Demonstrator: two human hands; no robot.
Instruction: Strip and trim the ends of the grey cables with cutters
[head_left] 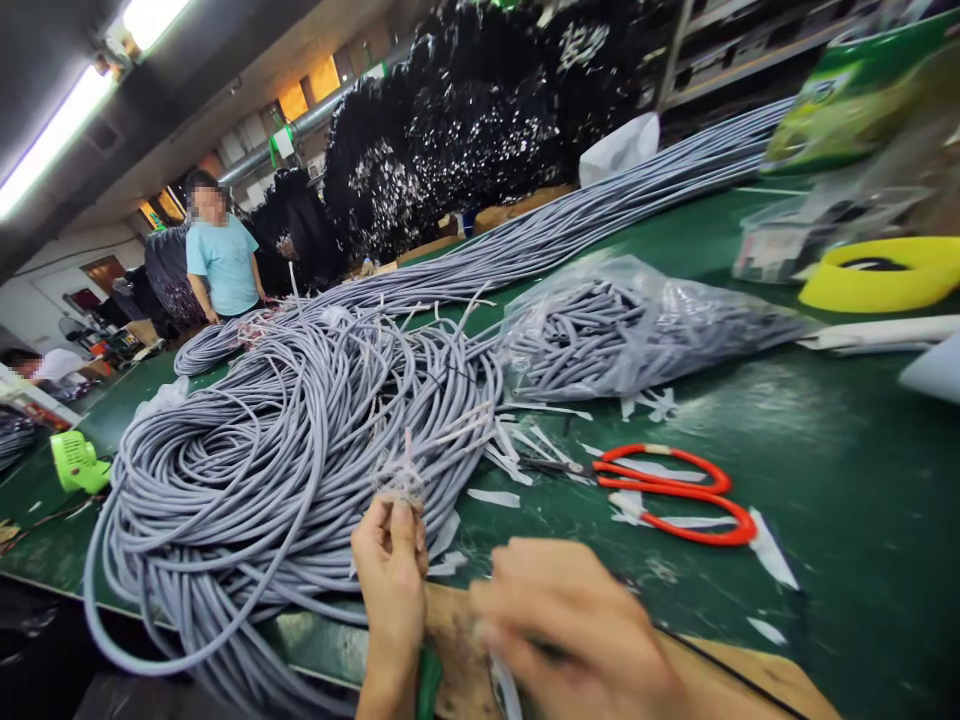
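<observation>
My left hand (394, 560) is closed in a pinch, and pale, frayed strands of a cable end (405, 478) stick up from its fingertips. Behind it a large heap of coiled grey cables (225, 460) lies on the green table. My right hand (570, 630) is beside it at the lower right, blurred by motion, with its fingers curled in; what they hold, if anything, is hidden. Below these fingers a short grey cable-like piece (505, 688) shows. Red-handled scissors (675, 490) lie beyond my right hand among white scraps.
A clear bag of short grey cable pieces (592, 335) lies behind the scissors. A wooden board (457, 640) is under my hands. To the right are a yellow ring-shaped object (877, 275) and a plastic box (780, 240). A person (221, 250) stands across the table; a green fan (75, 460) is left.
</observation>
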